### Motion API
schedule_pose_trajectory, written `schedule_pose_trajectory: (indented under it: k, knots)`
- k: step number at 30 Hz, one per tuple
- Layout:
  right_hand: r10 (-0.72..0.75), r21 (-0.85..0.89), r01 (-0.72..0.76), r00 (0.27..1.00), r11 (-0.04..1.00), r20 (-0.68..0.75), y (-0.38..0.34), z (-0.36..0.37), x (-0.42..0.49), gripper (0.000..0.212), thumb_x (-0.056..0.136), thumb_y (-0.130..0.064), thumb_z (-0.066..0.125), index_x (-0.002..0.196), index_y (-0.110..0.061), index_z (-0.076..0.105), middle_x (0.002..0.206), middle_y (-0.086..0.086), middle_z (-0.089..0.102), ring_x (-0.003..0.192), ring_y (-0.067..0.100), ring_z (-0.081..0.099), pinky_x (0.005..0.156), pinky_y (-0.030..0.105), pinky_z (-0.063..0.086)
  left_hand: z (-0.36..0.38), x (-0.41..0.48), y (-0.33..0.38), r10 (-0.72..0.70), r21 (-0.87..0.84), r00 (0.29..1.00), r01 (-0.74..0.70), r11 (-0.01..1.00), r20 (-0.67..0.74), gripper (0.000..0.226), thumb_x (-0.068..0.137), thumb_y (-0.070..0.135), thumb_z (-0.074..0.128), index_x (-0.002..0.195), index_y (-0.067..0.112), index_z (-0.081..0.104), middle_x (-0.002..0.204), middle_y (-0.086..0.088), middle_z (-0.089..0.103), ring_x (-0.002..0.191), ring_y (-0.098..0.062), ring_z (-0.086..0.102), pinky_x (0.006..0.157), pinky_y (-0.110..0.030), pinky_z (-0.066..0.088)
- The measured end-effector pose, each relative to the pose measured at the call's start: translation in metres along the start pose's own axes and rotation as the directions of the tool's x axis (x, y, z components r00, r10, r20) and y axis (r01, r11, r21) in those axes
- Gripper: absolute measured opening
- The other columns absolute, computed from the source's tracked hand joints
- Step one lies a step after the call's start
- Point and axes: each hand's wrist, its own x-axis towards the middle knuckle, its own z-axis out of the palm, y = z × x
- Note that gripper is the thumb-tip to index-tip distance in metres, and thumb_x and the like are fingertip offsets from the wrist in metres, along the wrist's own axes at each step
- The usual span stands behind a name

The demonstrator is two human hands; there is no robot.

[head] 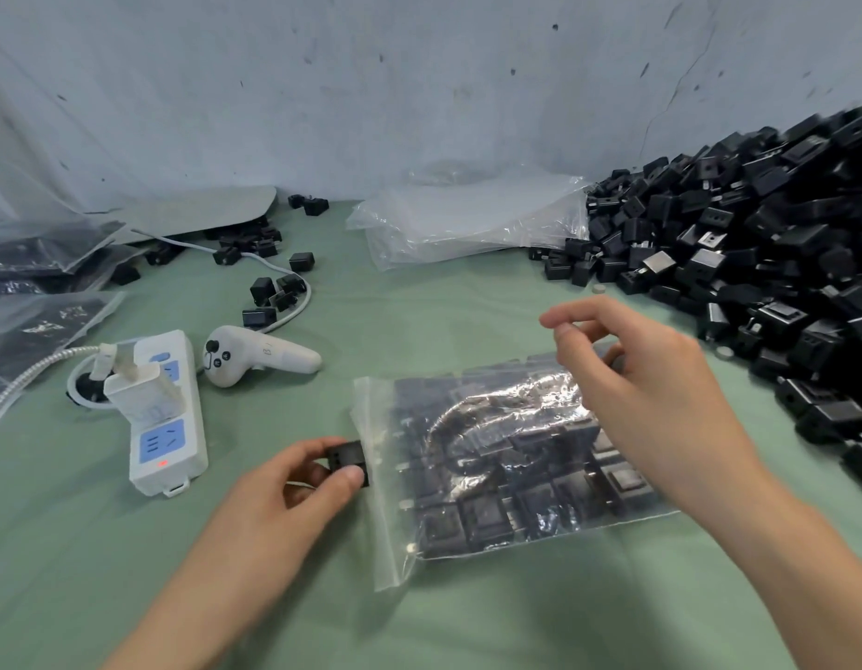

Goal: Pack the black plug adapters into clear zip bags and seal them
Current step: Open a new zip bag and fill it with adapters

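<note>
Our left hand pinches one black adapter btw thumb & fingers, right at the mouth of the zip bag. The bag lies flat on the table, long axis left-right, open end facing left. So the way in is to the right, and the left hand is the nearer one. Our right hand hovers over the bag's far-right part w/ fingers curled; can't tell if it pinches anything. Bag is clear, glossy, packed w/ rows of adapters; not sealed yet, we judge.
</note>
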Motion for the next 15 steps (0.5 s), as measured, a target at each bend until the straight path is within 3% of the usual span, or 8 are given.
schedule_pose_trajectory:
  k: [2,5,8,10,12,15]
  knots:
    - [0.009,-0.027,-0.009,1.000,1.000,0.003,0.004,-0.001,0.001,0.017,0.095,-0.028,0.055,0.095,-0.039,0.067,0.077,-0.024,0.060,0.051,0.018,0.051,0.052,0.028,0.041,0.008,-0.001,0.002,0.019,-0.040,0.995,-0.015,0.999,0.097,0.024,0.081,0.034,0.074,0.095,0.053,0.071,0.092,0.010,0.071,0.069,-0.009,0.067,0.076,-0.027,0.054]
    - [0.016,-0.072,-0.015,1.000,0.997,0.016,0.009,-0.001,0.001,0.017,0.095,-0.028,0.053,0.095,-0.038,0.067,0.078,-0.024,0.061,0.051,0.012,0.052,0.053,0.024,0.038,0.016,-0.001,0.005,0.038,-0.189,0.984,-0.004,0.982,0.175,0.030,0.068,0.045,0.072,0.098,0.048,0.072,0.098,-0.001,0.073,0.083,-0.022,0.072,0.078,-0.026,0.059]
    - [0.029,-0.101,-0.027,0.999,0.994,0.019,0.013,-0.002,0.001,0.016,0.094,-0.030,0.052,0.094,-0.037,0.067,0.076,-0.023,0.061,0.053,0.014,0.055,0.057,0.030,0.039,0.021,0.001,0.005,0.040,-0.252,0.983,0.006,0.968,0.179,0.030,0.067,0.044,0.074,0.097,0.045,0.072,0.098,0.002,0.074,0.081,-0.017,0.074,0.074,-0.024,0.058]
    - [0.033,-0.099,-0.032,0.999,0.995,0.009,0.015,-0.003,0.001,0.016,0.094,-0.031,0.052,0.094,-0.038,0.066,0.077,-0.023,0.061,0.056,0.018,0.059,0.059,0.033,0.041,0.021,0.004,0.002,-0.002,-0.307,0.989,0.049,0.950,0.151,0.032,0.070,0.038,0.086,0.098,0.040,0.071,0.101,0.002,0.075,0.086,-0.021,0.074,0.079,-0.032,0.059]
    - [0.030,-0.098,-0.030,1.000,0.995,0.003,0.017,-0.003,0.002,0.016,0.094,-0.031,0.052,0.094,-0.039,0.066,0.080,-0.023,0.062,0.055,0.019,0.058,0.059,0.033,0.042,0.021,0.007,0.001,-0.044,-0.347,0.990,0.087,0.934,0.131,0.031,0.077,0.030,0.084,0.104,0.033,0.070,0.103,-0.001,0.076,0.094,-0.029,0.073,0.091,-0.046,0.056]
    - [0.027,-0.105,-0.027,1.000,0.994,0.007,0.020,-0.002,0.002,0.016,0.093,-0.032,0.052,0.093,-0.039,0.066,0.081,-0.024,0.062,0.053,0.013,0.055,0.057,0.028,0.039,0.021,0.006,0.002,-0.025,-0.339,0.987,0.078,0.937,0.157,0.028,0.080,0.034,0.079,0.106,0.038,0.073,0.107,0.002,0.075,0.098,-0.030,0.072,0.095,-0.047,0.055]
